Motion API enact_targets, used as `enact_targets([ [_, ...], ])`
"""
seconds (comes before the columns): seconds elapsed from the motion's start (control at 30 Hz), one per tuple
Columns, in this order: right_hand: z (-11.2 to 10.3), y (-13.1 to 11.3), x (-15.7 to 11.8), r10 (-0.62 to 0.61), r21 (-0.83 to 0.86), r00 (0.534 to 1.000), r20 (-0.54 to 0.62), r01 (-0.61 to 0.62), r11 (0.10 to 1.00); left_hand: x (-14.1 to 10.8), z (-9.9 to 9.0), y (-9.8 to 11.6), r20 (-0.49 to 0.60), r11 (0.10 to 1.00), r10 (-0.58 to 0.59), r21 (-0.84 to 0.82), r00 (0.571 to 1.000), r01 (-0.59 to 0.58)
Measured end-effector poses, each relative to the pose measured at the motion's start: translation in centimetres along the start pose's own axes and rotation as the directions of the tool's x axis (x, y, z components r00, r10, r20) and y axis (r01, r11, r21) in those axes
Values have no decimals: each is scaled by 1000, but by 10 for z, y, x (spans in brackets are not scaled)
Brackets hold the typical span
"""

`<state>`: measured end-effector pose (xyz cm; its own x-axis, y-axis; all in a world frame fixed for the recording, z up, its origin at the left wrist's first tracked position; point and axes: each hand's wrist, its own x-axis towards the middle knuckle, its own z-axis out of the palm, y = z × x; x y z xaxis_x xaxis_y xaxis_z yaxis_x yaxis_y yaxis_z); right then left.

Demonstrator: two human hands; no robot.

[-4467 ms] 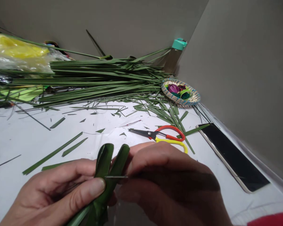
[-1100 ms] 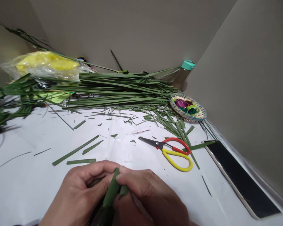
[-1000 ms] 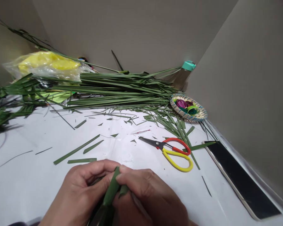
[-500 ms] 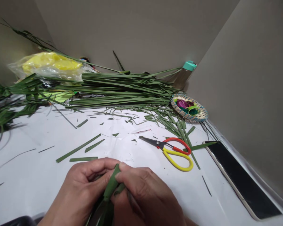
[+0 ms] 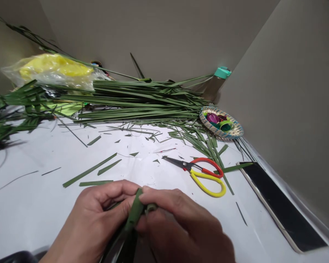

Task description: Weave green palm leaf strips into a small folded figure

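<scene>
Both my hands meet at the bottom centre around a folded green leaf strip (image 5: 135,210). My left hand (image 5: 95,213) pinches it from the left, thumb and forefinger closed against its upper end. From the right, my right hand (image 5: 185,223) grips the same leaf, its thumb and fingertips pressed together near the top. A small curled end of leaf (image 5: 151,207) pokes out between the right fingers. Lower parts of the leaf run down toward the frame's bottom edge, partly hidden by the hands. Scissors (image 5: 199,171) with one red and one yellow handle lie beyond my right hand.
Long green leaves (image 5: 142,98) lie bundled along the back. A small woven basket (image 5: 238,132) holds coloured pieces, with a teal-capped bottle (image 5: 212,86) behind it. At right lies a phone (image 5: 282,208). A yellow item in a plastic bag (image 5: 56,69) sits back left. Leaf scraps (image 5: 90,170) litter the white surface.
My right hand has shifted a little right and turned, exposing the curled leaf end more. The held leaf stands slightly further right. The camera view has moved slightly.
</scene>
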<state>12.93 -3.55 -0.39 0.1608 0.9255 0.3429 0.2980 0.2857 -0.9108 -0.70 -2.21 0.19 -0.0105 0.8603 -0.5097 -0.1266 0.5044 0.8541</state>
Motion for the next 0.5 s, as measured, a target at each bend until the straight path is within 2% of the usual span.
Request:
enact_targets([
  [0.03, -12, -1, 8, 26, 49, 982, 190, -36, 998, 1, 1, 3, -14, 1000, -6, 17, 1000, 6],
  [0.07, -23, -1, 15, -18, 129, 952, 304, -22, 991, 3, 2, 5, -22, 1000, -7, 29, 1000, 8],
  [0.13, -39, -1, 27, -175, 309, 916, 360, 60, 949, 6, 4, 8, -31, 999, -9, 40, 999, 11],
  [0.2, -44, -2, 32, -172, 400, 943, 285, 46, 915, 8, 6, 8, -34, 999, -15, 47, 999, 17],
  [0.27, -43, -2, 33, -93, 403, 967, 236, -10, 915, 8, 5, 4, -36, 998, -25, 55, 999, 27],
  [0.37, -37, -1, 33, -60, 333, 954, 293, -44, 942, 6, 1, -4, -31, 997, -51, 54, 998, 53],
  [0.5, -37, 5, 34, -138, 368, 979, 151, 74, 927, -1, -8, -12, 12, 997, -74, -8, 997, 74],
])
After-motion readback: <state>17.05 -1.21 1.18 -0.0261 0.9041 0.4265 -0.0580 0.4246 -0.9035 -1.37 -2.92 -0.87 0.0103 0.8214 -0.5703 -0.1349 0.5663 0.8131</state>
